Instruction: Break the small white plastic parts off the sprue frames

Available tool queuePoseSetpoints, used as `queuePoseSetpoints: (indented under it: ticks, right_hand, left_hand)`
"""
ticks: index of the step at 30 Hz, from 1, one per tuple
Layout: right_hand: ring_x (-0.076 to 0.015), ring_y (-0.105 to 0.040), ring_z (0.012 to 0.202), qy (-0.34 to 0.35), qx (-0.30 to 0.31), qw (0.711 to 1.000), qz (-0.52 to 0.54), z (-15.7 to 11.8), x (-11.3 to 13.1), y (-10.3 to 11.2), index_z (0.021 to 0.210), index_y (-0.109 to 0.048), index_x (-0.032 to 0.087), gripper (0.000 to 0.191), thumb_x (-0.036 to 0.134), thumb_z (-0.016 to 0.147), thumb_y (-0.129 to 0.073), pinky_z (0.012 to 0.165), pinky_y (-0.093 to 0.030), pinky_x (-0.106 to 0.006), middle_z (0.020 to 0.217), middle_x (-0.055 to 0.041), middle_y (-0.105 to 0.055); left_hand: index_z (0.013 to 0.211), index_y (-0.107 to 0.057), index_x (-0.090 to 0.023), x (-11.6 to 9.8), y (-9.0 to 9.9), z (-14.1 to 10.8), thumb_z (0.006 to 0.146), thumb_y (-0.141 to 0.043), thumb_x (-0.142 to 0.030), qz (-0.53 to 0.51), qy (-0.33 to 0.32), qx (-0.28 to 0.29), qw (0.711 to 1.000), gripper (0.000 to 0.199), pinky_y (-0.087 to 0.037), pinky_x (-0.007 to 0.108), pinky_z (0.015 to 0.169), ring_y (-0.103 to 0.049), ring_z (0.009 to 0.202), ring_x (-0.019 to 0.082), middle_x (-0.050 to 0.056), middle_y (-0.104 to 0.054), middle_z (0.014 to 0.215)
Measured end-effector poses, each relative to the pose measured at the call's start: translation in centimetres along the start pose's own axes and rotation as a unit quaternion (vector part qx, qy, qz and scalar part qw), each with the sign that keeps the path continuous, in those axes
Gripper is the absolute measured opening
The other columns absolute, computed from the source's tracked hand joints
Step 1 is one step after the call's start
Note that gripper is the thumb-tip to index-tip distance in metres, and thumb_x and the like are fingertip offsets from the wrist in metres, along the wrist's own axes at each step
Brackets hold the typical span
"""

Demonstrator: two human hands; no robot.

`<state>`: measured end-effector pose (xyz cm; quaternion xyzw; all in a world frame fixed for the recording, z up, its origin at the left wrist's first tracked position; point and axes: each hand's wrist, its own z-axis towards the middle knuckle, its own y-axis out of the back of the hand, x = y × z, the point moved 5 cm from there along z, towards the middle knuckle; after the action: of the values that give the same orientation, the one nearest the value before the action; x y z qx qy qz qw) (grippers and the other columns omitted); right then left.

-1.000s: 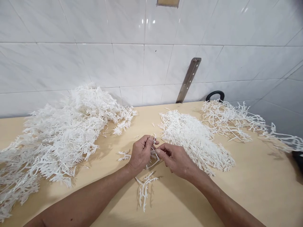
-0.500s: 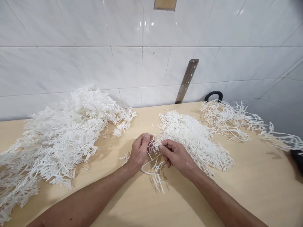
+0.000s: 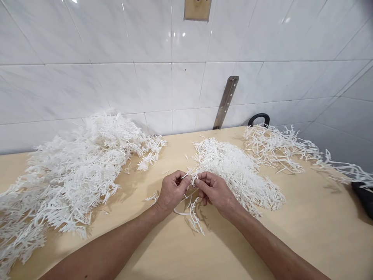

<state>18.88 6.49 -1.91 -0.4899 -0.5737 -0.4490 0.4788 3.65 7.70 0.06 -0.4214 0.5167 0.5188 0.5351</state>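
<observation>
My left hand and my right hand meet over the middle of the table, thumbs and fingers pinched close together. Between the fingertips is a small white branching plastic sprig, gripped from both sides; its ends partly vanish behind my fingers. Just below the hands, a curved white stem with side twigs lies on the tabletop; whether it joins the held sprig I cannot tell. Right behind my right hand spreads a dense heap of short white pieces.
A large pile of white branching sprigs covers the left of the table. Barer, tangled white stems stretch along the right. A perforated metal strip leans on the tiled wall, near a black ring-shaped handle. A black object sits far right.
My left thumb has come down and closed on the sprig, nearer to my right fingertips. My right hand stays nearly in place. The view has tilted slightly up and shifted right.
</observation>
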Motion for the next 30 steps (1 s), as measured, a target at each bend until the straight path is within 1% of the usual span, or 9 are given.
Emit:
queuePoseSetpoints:
  ticks: [6, 10, 14, 17, 19, 21, 25, 27, 30]
  right_hand:
    - [-0.0107, -0.052, 0.044, -0.001, -0.01, 1.0, 0.012, 0.2, -0.3, 0.3, 0.095, -0.061, 0.02, 0.033, 0.049, 0.081, -0.067, 0.04, -0.043, -0.022, 0.058, 0.0051, -0.058]
    - [-0.0105, -0.051, 0.042, 0.002, -0.015, 1.0, -0.001, 0.3, -0.5, 0.4, 0.091, -0.062, 0.02, 0.033, 0.052, 0.082, -0.064, 0.041, -0.043, -0.022, 0.055, 0.0053, -0.056]
    - [-0.0111, -0.051, 0.041, -0.009, -0.036, 0.999, -0.007, 0.5, -0.8, 0.6, 0.09, -0.064, 0.021, 0.033, 0.053, 0.081, -0.066, 0.04, -0.044, -0.023, 0.054, 0.0048, -0.056]
    - [-0.0116, -0.053, 0.041, -0.012, -0.041, 0.999, -0.007, 0.6, -0.6, 0.7, 0.087, -0.064, 0.021, 0.034, 0.053, 0.079, -0.069, 0.04, -0.045, -0.024, 0.057, 0.0037, -0.059]
    - [-0.0112, -0.054, 0.041, -0.006, -0.039, 0.999, -0.007, 0.5, -0.4, 0.7, 0.084, -0.064, 0.021, 0.033, 0.052, 0.078, -0.07, 0.04, -0.045, -0.024, 0.061, 0.0032, -0.061]
    - [-0.0108, -0.054, 0.04, -0.002, -0.039, 0.999, -0.003, 0.4, -0.1, 0.9, 0.082, -0.063, 0.02, 0.032, 0.051, 0.078, -0.07, 0.04, -0.044, -0.023, 0.061, 0.0038, -0.06]
    - [-0.0109, -0.054, 0.039, 0.011, -0.051, 0.999, 0.005, 0.1, 0.5, 1.3, 0.076, -0.059, 0.019, 0.035, 0.053, 0.08, -0.069, 0.04, -0.045, -0.024, 0.054, 0.0045, -0.057]
    - [-0.0131, -0.059, 0.045, 0.021, -0.058, 0.998, 0.014, 0.0, 0.8, 1.5, 0.076, -0.059, 0.019, 0.039, 0.056, 0.081, -0.068, 0.044, -0.05, -0.026, 0.058, 0.0021, -0.06]
    - [-0.0181, -0.068, 0.064, 0.03, -0.051, 0.998, 0.027, -0.2, 1.3, 1.4, 0.082, -0.063, 0.018, 0.042, 0.059, 0.081, -0.067, 0.052, -0.058, -0.029, 0.075, -0.0037, -0.068]
  left_hand:
    - [0.064, -0.056, -0.017, 0.2, 0.3, 0.2, 0.076, -0.067, -0.048, -0.06, 0.071, -0.002, 0.996, 0.035, -0.04, 0.022, 0.048, -0.05, 0.051, 0.011, -0.001, -0.055, 0.055]
    - [0.062, -0.056, -0.016, 0.4, -0.2, 0.1, 0.072, -0.071, -0.047, -0.105, 0.111, 0.056, 0.987, 0.036, -0.036, 0.021, 0.045, -0.048, 0.049, 0.01, -0.001, -0.053, 0.055]
    - [0.063, -0.057, -0.014, 0.3, -0.8, 0.0, 0.068, -0.078, -0.046, -0.128, 0.112, 0.129, 0.977, 0.038, -0.033, 0.02, 0.047, -0.041, 0.047, 0.006, -0.002, -0.052, 0.053]
    - [0.071, -0.062, -0.012, 0.3, -1.0, -0.2, 0.068, -0.079, -0.048, -0.124, 0.117, 0.157, 0.973, 0.04, -0.033, 0.02, 0.048, -0.044, 0.05, 0.007, -0.001, -0.056, 0.058]
    - [0.076, -0.063, -0.012, 0.5, -1.1, -0.1, 0.068, -0.08, -0.048, -0.126, 0.122, 0.156, 0.972, 0.041, -0.033, 0.02, 0.048, -0.045, 0.049, 0.007, -0.001, -0.057, 0.061]
    - [0.077, -0.062, -0.013, 0.6, -1.0, 0.0, 0.067, -0.081, -0.048, -0.127, 0.116, 0.141, 0.975, 0.041, -0.033, 0.019, 0.046, -0.044, 0.048, 0.006, -0.002, -0.056, 0.06]
    - [0.072, -0.058, -0.015, 0.6, -0.7, 0.2, 0.067, -0.08, -0.049, -0.11, 0.095, 0.086, 0.986, 0.041, -0.036, 0.019, 0.046, -0.046, 0.046, 0.007, -0.004, -0.054, 0.054]
    - [0.07, -0.058, -0.015, 0.5, -0.5, 0.1, 0.068, -0.079, -0.05, -0.095, 0.092, 0.065, 0.989, 0.04, -0.038, 0.02, 0.047, -0.049, 0.047, 0.008, -0.003, -0.055, 0.052]
    - [0.069, -0.06, -0.015, 0.4, -0.4, 0.1, 0.07, -0.078, -0.049, -0.077, 0.09, 0.059, 0.991, 0.039, -0.042, 0.022, 0.05, -0.052, 0.05, 0.01, -0.001, -0.057, 0.054]
